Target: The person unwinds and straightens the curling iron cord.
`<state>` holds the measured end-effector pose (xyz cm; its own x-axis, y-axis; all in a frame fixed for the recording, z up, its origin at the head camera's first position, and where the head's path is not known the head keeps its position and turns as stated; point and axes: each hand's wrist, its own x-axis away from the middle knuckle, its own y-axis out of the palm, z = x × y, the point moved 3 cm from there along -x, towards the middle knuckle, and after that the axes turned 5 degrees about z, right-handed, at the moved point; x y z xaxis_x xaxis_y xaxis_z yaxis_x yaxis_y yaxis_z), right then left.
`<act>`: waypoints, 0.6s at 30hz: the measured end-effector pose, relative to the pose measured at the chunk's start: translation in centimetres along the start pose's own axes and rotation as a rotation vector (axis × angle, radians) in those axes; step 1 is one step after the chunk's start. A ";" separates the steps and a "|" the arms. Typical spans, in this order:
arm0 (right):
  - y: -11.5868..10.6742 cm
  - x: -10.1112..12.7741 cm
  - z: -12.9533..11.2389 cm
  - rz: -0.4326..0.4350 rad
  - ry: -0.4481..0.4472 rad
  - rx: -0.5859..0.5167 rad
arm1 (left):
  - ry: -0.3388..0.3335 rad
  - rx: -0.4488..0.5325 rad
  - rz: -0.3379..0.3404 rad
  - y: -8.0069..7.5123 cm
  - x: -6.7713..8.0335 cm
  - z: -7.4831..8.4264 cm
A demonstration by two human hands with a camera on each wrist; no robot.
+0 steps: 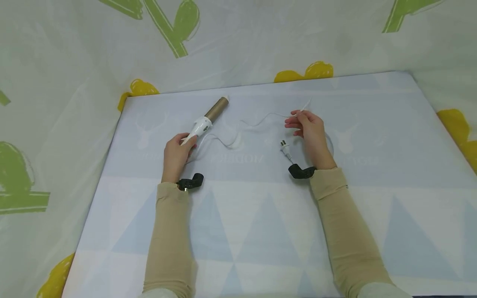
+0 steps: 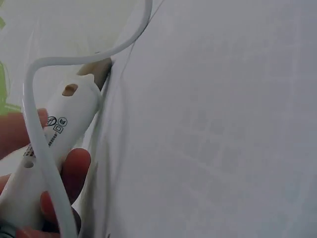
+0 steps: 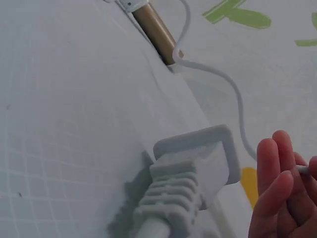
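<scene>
1. The left hand [image 1: 178,152] curls around the white handle of the curling iron [image 1: 207,120]; in the left wrist view the fingers [image 2: 74,171] wrap under the handle [image 2: 54,144] and the cord [image 2: 37,129] runs across it
2. The iron lies slanted on the counter [image 1: 261,231], its gold barrel [image 1: 217,108] pointing away from the person toward the far left corner, handle end nearest the hand
3. The right hand [image 1: 309,128] is raised a little above the surface, thumb and fingertips pinching the thin white cord [image 1: 261,120]; the right wrist view shows the fingers [image 3: 277,193] bent together with the cord passing behind them
4. From that pinch the cord trails in loose waves back to the handle, with a slack loop lying near the middle of the counter
5. The plug [image 1: 285,148] lies flat on the cloth just beside the right wrist, free of either hand; it fills the foreground of the right wrist view [image 3: 193,173]
6. Judging by this, the work in hand seems to be gathering the cord, with the iron steadied by one hand and the slack lifted by the other
7. A next move would call for keeping the handle firmly held while the cord is drawn in evenly, minding that the plug does not drag or snag on the cloth
</scene>
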<state>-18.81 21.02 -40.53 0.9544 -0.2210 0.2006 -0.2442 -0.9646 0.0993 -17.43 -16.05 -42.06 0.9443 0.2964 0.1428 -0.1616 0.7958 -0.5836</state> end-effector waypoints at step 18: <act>1.5 -0.9 2.0 -0.084 -0.081 0.367 | 0.002 -0.063 0.204 -3.4 -0.7 -1.7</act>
<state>-19.66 19.46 -42.48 0.9826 -0.1354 0.1271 -0.1010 -0.9640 -0.2460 -17.02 -19.88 -41.57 0.8944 0.4469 0.0150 -0.3314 0.6848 -0.6490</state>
